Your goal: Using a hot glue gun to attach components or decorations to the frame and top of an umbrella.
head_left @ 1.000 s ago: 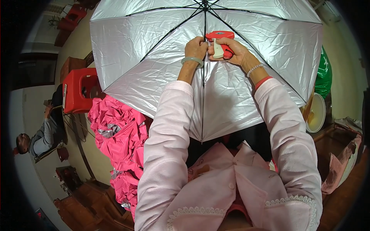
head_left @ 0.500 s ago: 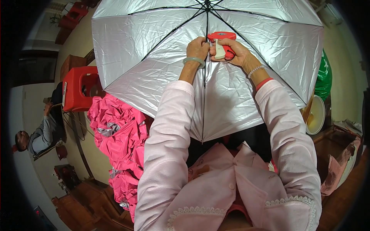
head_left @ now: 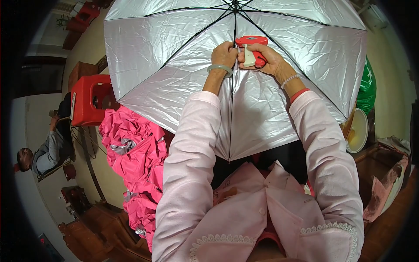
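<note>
Before me spreads an open umbrella [head_left: 174,91], its silvery inner side facing up and its black ribs [head_left: 232,109] meeting at a hub at the top. My right hand [head_left: 273,61] is closed round a red and white tagging gun [head_left: 253,41], whose front end reaches the middle rib. Just left of it, my left hand [head_left: 223,56] is closed at the same rib, fingers curled against the canopy. It seems to pinch the rib and cloth, though its fingertips are partly hidden.
Crumpled pink fabric [head_left: 135,148] is heaped at my left, beside a red plastic stool [head_left: 91,100]. Farther left a person [head_left: 46,153] sits on a chair. On the right are a green plastic bag [head_left: 366,87], a pale round container [head_left: 358,131] and a wooden seat [head_left: 375,166] with cloth.
</note>
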A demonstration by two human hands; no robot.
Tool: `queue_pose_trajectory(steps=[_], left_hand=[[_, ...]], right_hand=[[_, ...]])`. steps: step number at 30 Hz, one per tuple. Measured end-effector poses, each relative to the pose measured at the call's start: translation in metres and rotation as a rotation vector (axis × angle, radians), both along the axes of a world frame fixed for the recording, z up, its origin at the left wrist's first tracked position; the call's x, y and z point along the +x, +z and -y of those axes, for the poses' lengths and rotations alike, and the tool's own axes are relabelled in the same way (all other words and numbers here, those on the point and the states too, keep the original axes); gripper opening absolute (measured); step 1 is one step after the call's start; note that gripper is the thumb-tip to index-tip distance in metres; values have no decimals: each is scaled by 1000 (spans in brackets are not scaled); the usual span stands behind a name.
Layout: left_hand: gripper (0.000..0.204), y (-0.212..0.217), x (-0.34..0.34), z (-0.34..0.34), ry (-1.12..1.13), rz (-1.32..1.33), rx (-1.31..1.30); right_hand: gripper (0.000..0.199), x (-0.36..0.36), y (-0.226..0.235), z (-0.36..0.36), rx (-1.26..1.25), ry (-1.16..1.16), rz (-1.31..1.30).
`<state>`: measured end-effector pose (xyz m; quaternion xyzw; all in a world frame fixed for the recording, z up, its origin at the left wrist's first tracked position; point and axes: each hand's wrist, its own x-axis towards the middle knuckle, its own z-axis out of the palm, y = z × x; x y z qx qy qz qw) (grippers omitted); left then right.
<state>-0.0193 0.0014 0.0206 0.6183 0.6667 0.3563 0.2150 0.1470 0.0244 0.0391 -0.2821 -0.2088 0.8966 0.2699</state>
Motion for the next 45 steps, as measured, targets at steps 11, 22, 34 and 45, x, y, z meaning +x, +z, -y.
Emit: queue_pose_trajectory(steps=[11,22,34,45], left_hand=[[30,0,0,0,-4,-5,5],[26,-3,-1,1,-19,7,24],[28,-5,-2,1,-7,-16,38],[26,-5,0,2,-8,10,52]], right_hand=[[28,-1,-3,-1,25,14,-8],[27,0,2,1,-4,14,3],[23,-5,4,3,-6,-24,48],[7,-4,-4,-3,-54,61,18]])
